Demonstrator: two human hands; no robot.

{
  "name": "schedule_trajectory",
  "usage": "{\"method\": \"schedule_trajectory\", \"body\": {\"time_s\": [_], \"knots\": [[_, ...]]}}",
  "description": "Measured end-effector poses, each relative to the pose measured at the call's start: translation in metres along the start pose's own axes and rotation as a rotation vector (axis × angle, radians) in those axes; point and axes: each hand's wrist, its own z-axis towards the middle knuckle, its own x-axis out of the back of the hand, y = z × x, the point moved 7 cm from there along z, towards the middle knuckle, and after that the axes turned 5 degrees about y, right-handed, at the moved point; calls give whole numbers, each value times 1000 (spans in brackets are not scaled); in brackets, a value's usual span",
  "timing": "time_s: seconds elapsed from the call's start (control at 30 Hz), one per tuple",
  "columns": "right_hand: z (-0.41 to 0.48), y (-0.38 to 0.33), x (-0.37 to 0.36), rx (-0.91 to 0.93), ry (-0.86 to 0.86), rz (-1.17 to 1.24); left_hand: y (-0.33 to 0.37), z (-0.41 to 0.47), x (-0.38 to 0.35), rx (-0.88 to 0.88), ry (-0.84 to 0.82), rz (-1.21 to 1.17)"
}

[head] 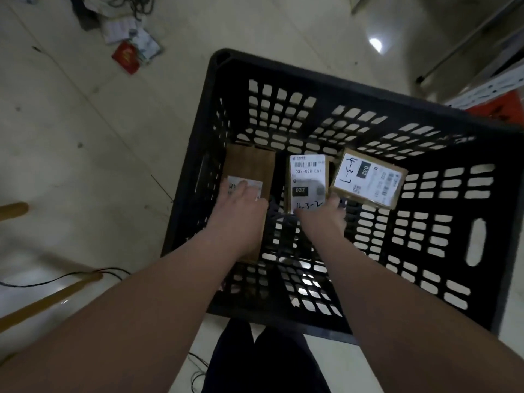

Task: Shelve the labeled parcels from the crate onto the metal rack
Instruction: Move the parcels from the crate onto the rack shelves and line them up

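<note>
Left hand [241, 198] flat on long brown cardboard parcel [249, 165]; right hand [326, 212] gripping middle white-labelled box [307, 180] reading "032-038 E01", "037".

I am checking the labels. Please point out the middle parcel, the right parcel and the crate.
middle parcel [307, 181], head view, on its white label.
right parcel [368, 180], head view, on its white label.
crate [368, 92], head view, on the far rim.

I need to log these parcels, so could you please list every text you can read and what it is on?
Middle parcel: "037-038 E01", "037", handwritten "11-3-2", uncertain.
Right parcel: "032" and handwriting, seen rotated, roughly "14-3-7", uncertain; fine print too small.
Left parcel: label blurred, partly under the left hand.
Red packet on floor: unreadable.
</note>
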Motion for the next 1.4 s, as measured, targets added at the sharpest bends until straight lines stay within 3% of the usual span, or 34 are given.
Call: {"method": "schedule_trajectory", "body": {"time_s": [0.37,0.47,0.63,0.97,1.17,1.4], "knots": [[21,-11,-15,-27,48,-106,4,24,-40,156,-51,-503],[2,-6,-12,8,-23,36,7,23,-27,250,-74,-726],[-30,-1,3,116,-36,282,15,21,-13,466,-150,-1308],[-41,1,40,285,-150,445,16,25,-13,656,-85,-1550],[41,-10,81,359,154,-116,14,34,-20,711,-86,-1624],[93,-14,80,287,118,-593,18,38,-34,708,-126,-1697]]}}
